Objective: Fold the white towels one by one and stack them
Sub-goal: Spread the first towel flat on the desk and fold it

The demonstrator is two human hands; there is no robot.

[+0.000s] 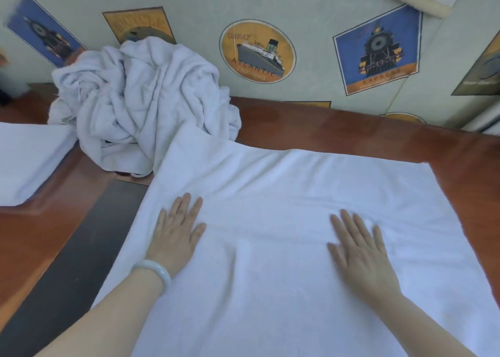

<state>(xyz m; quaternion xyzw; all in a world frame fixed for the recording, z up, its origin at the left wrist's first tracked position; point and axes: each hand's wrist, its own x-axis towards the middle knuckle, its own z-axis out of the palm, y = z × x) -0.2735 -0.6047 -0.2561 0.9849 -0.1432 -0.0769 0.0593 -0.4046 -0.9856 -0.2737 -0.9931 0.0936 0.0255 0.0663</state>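
A white towel lies spread flat over the brown table in front of me. My left hand, with a pale bangle on its wrist, presses flat on the towel's left part, fingers straight. My right hand lies flat on the towel's right part, fingers spread. A crumpled heap of white towels sits at the back left against the wall, touching the spread towel's far left corner. A flat white towel lies at the far left edge.
A wall with printed ship and train pictures rises right behind the table. A dark strip runs along the tabletop to the left of the spread towel. Bare brown tabletop shows at the right.
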